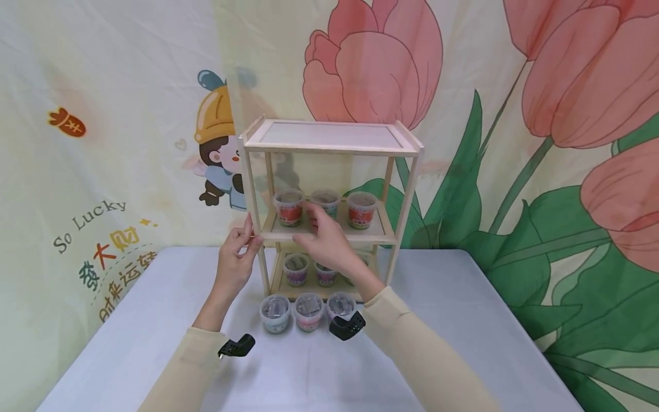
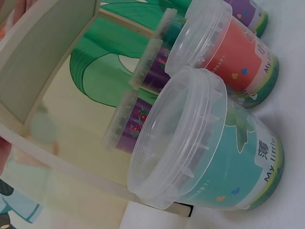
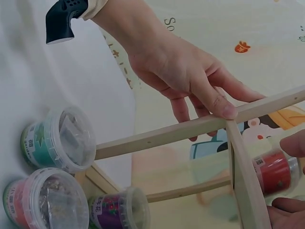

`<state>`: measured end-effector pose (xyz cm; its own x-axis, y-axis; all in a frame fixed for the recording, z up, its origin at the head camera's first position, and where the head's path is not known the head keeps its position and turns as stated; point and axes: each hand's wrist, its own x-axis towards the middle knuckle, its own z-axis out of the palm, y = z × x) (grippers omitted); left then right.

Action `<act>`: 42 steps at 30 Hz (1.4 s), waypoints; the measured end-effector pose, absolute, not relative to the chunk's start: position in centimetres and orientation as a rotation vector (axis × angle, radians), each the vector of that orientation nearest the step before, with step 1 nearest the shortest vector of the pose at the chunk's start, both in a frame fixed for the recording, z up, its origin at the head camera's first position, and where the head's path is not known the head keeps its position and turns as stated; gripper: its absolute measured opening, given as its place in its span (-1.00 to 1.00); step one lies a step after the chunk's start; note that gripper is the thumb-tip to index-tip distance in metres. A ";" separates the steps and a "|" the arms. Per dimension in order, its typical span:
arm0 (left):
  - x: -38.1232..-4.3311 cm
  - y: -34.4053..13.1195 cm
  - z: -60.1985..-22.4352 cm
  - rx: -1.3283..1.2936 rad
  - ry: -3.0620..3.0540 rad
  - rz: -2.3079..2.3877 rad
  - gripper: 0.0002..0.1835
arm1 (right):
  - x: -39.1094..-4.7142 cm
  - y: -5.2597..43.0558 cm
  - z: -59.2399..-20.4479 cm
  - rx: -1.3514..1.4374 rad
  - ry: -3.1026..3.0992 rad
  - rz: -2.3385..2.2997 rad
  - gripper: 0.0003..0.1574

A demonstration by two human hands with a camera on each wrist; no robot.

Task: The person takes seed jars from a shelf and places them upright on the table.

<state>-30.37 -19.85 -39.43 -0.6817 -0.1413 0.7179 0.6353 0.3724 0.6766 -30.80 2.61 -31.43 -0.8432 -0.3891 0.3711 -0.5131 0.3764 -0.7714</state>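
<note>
My left hand (image 1: 237,257) pinches the left front post of a small wooden shelf rack (image 1: 329,151). Its thumb (image 3: 224,107) lies where the post meets the middle shelf, with fingers beyond. Reaching over the middle shelf, my right hand (image 1: 329,237) has thumb and fingers parted, fingertips right beside the left red-labelled plastic tub (image 1: 290,212). That tub (image 3: 272,174) shows between the parted fingers in the right wrist view. A green-labelled tub (image 1: 328,205) stands behind the fingers, and another red-labelled tub (image 1: 362,213) stands to the right.
On the bottom shelf stand purple-labelled tubs (image 1: 296,271), partly covered by my right arm. A row in front on the white table (image 1: 453,320) holds a teal tub (image 1: 275,316), a pink tub (image 1: 309,313) and a purple one (image 1: 340,304). A printed cloth (image 1: 479,143) hangs behind.
</note>
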 end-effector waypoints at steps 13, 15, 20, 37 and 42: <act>-31.6 -21.0 -41.3 -0.412 -1.998 -1.461 -0.36 | -32.3 0.4 -30.9 0.766 -2.620 1.280 0.05; -31.6 -20.9 -41.3 -0.411 -2.000 -1.465 -0.35 | -32.7 0.0 -30.9 0.765 -2.621 1.275 0.04; -31.7 -20.9 -41.3 -0.403 -2.002 -1.438 -0.34 | -33.8 -0.7 -30.9 0.783 -2.617 1.233 -0.05; -32.1 -21.2 -41.2 -0.460 -1.956 -1.386 -0.33 | -34.7 -1.3 -31.6 0.878 -2.469 1.193 -0.38; -32.0 -21.2 -41.2 -0.463 -1.947 -1.374 -0.33 | -34.4 -1.3 -31.8 0.863 -2.461 1.235 -0.38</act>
